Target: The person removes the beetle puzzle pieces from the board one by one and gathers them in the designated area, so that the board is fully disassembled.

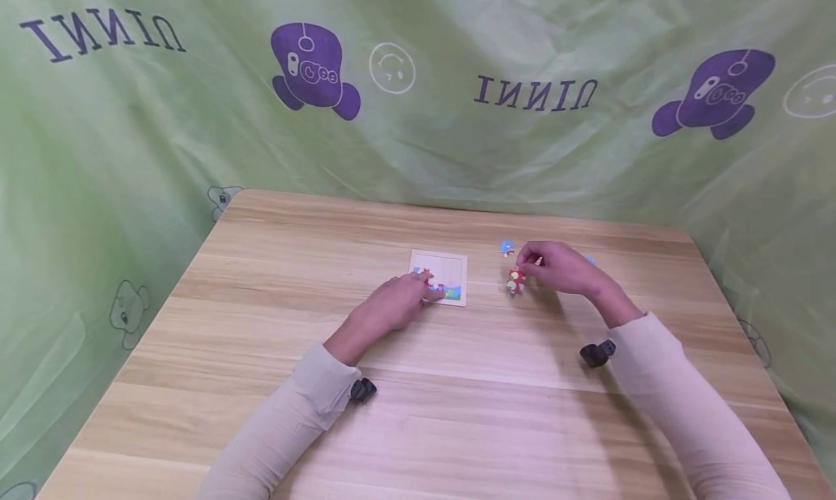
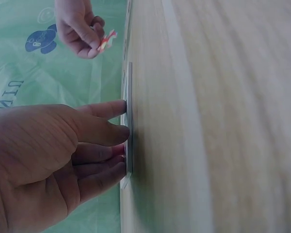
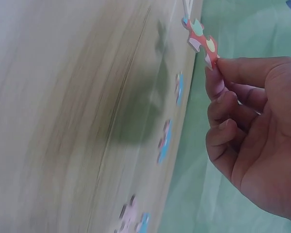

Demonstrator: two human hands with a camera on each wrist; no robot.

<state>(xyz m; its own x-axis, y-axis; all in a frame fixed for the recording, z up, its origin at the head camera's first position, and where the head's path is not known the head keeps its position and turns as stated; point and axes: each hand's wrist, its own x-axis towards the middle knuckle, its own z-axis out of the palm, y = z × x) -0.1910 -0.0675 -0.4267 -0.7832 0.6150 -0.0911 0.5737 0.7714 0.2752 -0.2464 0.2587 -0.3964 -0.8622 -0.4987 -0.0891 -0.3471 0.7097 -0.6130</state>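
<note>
My left hand (image 1: 400, 301) rests on a small square jigsaw board (image 1: 464, 281) with a pale wooden rim. Coloured picture parts fill its lower portion, partly covered by the fingers. In the left wrist view the board (image 2: 130, 82) is seen edge-on, and extended fingertips of the left hand (image 2: 48, 155) touch its face. To the right of the board, my right hand (image 1: 560, 268) pinches a red, yellow and pale green puzzle piece (image 1: 515, 281) above the table. The right wrist view shows this piece (image 3: 203, 40) between thumb and index finger, the other fingers of the hand (image 3: 266, 121) curled.
A loose blue puzzle piece (image 1: 506, 248) lies just beyond the right hand; another (image 1: 590, 258) is partly hidden behind it. Several pieces (image 3: 165, 141) lie along the table in the right wrist view. A green printed curtain (image 1: 418, 152) hangs behind the wooden table (image 1: 261, 268).
</note>
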